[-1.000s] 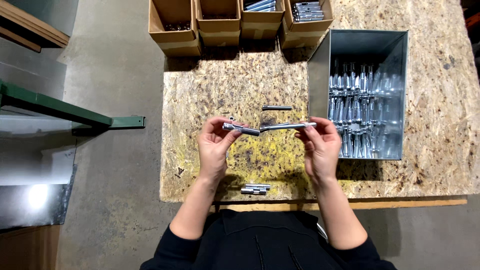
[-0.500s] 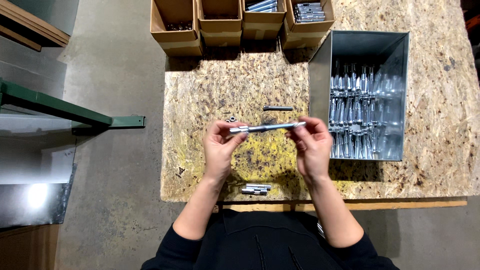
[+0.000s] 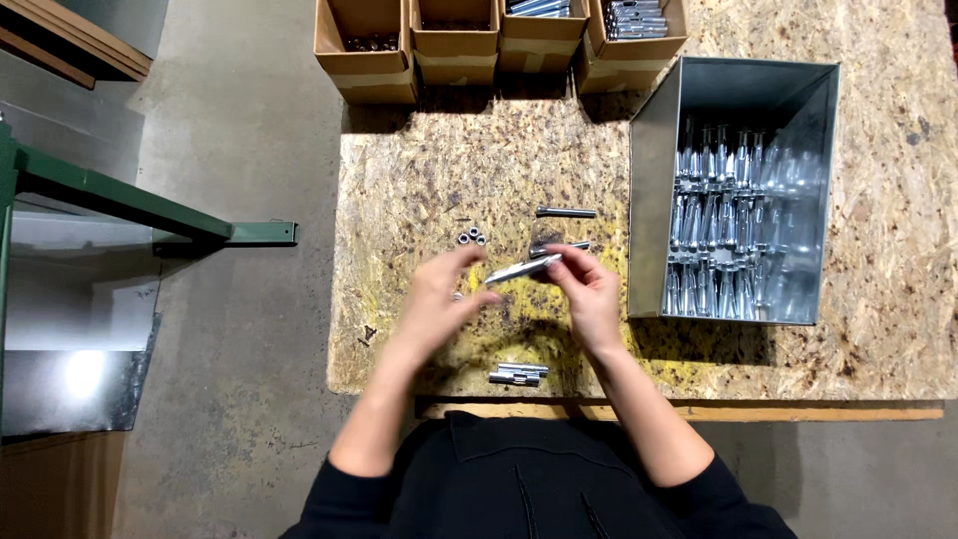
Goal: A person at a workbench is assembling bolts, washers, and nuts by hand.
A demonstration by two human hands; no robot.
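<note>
My right hand (image 3: 591, 291) grips the right end of a long silver metal bolt (image 3: 521, 269), held tilted just above the chipboard table (image 3: 419, 180). My left hand (image 3: 442, 302) is blurred, with its fingers spread beside the bolt's left end; it seems to hold nothing. Under the bolt lies another short metal part (image 3: 546, 241). A few small nuts (image 3: 470, 238) sit just beyond my left fingers. Farther back lies a loose bolt (image 3: 566, 212).
A grey metal bin (image 3: 651, 200) with several shiny bolts stands to the right. Several cardboard boxes (image 3: 364, 45) line the far edge. Small metal sleeves (image 3: 519, 374) lie near the front edge. A green metal frame (image 3: 130, 205) stands over the floor to the left.
Both hands held the bolt level by its ends. Now my left hand has come off and opened, and the bolt tilts in my right hand, slightly lower.
</note>
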